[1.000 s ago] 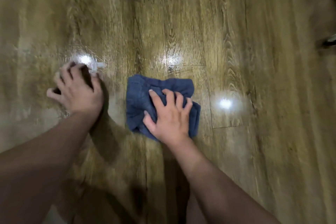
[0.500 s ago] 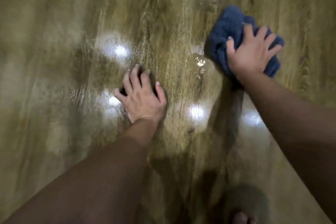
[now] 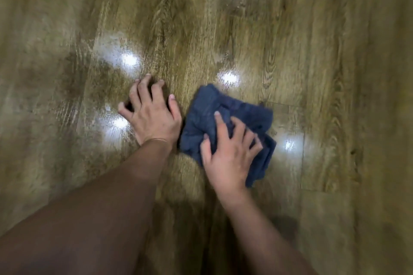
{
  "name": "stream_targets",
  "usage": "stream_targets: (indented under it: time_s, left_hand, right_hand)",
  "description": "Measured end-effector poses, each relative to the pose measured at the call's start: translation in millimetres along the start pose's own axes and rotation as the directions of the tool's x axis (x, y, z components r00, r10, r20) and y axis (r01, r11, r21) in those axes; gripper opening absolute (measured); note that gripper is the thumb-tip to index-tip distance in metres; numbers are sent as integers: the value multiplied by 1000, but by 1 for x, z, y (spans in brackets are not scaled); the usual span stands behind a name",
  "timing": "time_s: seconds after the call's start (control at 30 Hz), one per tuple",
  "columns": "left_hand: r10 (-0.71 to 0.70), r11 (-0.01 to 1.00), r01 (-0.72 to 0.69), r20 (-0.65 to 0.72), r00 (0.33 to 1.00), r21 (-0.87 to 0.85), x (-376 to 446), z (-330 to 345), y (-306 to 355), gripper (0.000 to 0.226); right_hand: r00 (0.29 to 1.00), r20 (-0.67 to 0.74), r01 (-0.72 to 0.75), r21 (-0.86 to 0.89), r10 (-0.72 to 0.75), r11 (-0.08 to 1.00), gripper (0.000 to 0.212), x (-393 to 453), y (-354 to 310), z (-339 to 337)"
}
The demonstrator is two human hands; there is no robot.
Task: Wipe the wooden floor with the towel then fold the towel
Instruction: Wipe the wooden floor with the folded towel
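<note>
A crumpled dark blue towel [image 3: 201, 118] lies bunched on the wooden floor [image 3: 317, 56]. My right hand [image 3: 228, 154] presses down on top of it with the fingers spread over the cloth. Just to its left, my left hand [image 3: 152, 116] rests on the bare boards, propped on spread fingertips, with a dark shadow under the fingers. The towel's left edge sits close beside my left wrist. Both forearms reach in from the bottom of the view.
The planks are glossy, with several bright light reflections around the hands. A wet, shiny streak [image 3: 237, 4] shows on the boards farther ahead. Motion blur softens the floor at the edges.
My right hand has swept the towel from far ahead on the right back toward me, ending beside my left hand. My left hand stays planted on the floor.
</note>
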State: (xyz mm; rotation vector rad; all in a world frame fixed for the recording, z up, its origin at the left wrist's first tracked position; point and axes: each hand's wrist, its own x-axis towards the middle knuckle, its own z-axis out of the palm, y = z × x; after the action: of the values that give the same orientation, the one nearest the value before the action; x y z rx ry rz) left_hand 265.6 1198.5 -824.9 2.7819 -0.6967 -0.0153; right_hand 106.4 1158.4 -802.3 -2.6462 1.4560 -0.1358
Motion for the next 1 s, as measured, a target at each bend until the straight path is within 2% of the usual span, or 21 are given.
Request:
stream_targets:
  time_s: [0.1,0.23,0.43,0.6,0.7,0.87,1.0]
  left_hand:
    - [-3,1000,3,-25,1000,-8,1,1,0,37]
    - [3,1000,-3,-29,1000,-4,1,2,-1,37]
    - [2,1000,-2,-4,1000,24,2,0,0,39]
    - [13,1000,-13,21,1000,23,2,0,0,39]
    - [10,999,-11,34,999,34,3,1,0,39]
    - [13,999,-13,8,1000,29,3,3,-1,38]
    - [17,1000,-18,35,999,26,3,-2,-1,39]
  right_hand:
    - [995,53,83,-19,-82,996,53,-37,3,-2]
    - [995,54,89,-36,-87,995,53,-10,12,-3]
    - [996,18,89,-21,-88,996,55,75,17,-2]
    - [999,-43,24,-102,-28,994,57,178,7,6]
    - [999,-38,5,-120,-9,993,57,201,1,8]
    - [999,3,46,-96,-46,994,57,169,2,1]
    - [994,37,107,-31,-106,994,57,84,1,-6]
